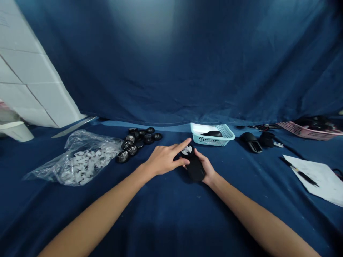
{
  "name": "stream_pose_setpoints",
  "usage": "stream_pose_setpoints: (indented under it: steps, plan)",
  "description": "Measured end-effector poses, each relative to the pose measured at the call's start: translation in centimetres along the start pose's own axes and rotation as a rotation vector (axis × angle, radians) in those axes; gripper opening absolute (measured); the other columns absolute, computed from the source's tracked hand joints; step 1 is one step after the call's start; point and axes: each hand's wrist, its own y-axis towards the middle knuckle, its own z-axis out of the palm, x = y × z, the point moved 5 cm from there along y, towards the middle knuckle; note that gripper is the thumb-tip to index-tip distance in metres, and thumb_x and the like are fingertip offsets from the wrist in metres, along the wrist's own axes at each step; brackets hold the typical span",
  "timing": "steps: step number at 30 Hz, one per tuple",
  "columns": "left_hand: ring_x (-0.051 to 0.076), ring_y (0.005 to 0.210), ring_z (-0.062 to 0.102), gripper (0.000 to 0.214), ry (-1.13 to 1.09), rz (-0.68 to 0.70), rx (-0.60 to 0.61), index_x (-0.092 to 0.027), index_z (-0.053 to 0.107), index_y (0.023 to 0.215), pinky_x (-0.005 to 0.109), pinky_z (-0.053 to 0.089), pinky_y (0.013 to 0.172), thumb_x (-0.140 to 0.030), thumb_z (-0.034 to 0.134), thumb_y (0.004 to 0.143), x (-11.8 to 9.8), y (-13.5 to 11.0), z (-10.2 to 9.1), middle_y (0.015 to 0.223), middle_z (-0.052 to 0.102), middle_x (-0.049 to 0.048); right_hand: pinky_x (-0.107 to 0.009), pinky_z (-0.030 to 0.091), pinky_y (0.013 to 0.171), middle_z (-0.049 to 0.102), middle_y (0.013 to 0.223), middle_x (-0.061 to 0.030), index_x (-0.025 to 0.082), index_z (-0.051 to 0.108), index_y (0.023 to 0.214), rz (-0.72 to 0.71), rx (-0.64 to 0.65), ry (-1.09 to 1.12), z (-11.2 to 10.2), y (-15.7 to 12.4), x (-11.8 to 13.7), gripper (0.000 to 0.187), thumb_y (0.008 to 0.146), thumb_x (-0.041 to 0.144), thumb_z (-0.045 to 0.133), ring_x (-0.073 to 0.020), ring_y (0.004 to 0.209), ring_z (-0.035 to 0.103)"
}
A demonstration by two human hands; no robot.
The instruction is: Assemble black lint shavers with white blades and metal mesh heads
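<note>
My right hand (205, 165) grips a black mouse shell (194, 168) and holds it just above the blue cloth at the middle. A black round part with a white sticker (187, 150) sits at the shell's far end. My left hand (165, 158) lies over that end, its index finger stretched out onto the round part and its thumb against the shell's side.
A pile of several black round parts (139, 140) lies to the left, beside a clear bag of white stickers (80, 159). A light blue basket (213, 134) stands behind, black mice (252, 141) and a pink basket (308, 131) to the right, paper with a pen (317, 176) near right.
</note>
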Motion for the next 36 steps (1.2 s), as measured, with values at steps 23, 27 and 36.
stream_pose_setpoints:
  steps: [23, 27, 36]
  plan:
    - [0.022, 0.108, 0.065, 0.049, -0.144, -0.079, -0.204, -0.032, 0.039, 0.145, 0.035, 0.053, 0.089, -0.044, 0.046, 0.098, -0.7, -0.2, 0.2, 0.134, 0.059, 0.0009, -0.031, 0.06, 0.074, 0.077, 0.097, -0.0057, 0.017, 0.068, 0.11, -0.012, -0.014, -0.049, -0.4, 0.1, -0.2, 0.028, 0.093, 0.038, 0.057, -0.018, 0.078, 0.074]
    - [0.018, 0.099, 0.069, 0.028, -0.192, -0.12, -0.313, -0.033, 0.065, 0.121, 0.031, 0.055, 0.085, -0.032, 0.049, 0.098, -0.8, -0.2, 1.1, 0.12, 0.067, -0.0036, -0.03, 0.06, 0.073, 0.078, 0.094, -0.0055, 0.017, 0.068, 0.105, -0.028, -0.019, -0.08, -0.2, 0.1, -0.3, 0.026, 0.094, 0.036, 0.056, -0.0179, 0.076, 0.074]
    - [0.019, 0.089, 0.071, 0.024, -0.296, -0.231, -0.421, -0.028, 0.073, 0.111, 0.031, 0.058, 0.079, -0.026, 0.062, 0.09, 0.6, -0.4, 2.0, 0.101, 0.075, -0.0011, -0.027, 0.058, 0.063, 0.077, 0.092, -0.0046, 0.021, 0.066, 0.11, -0.077, 0.0, -0.169, 0.9, -0.5, -0.2, 0.025, 0.09, 0.035, 0.063, -0.0174, 0.069, 0.072]
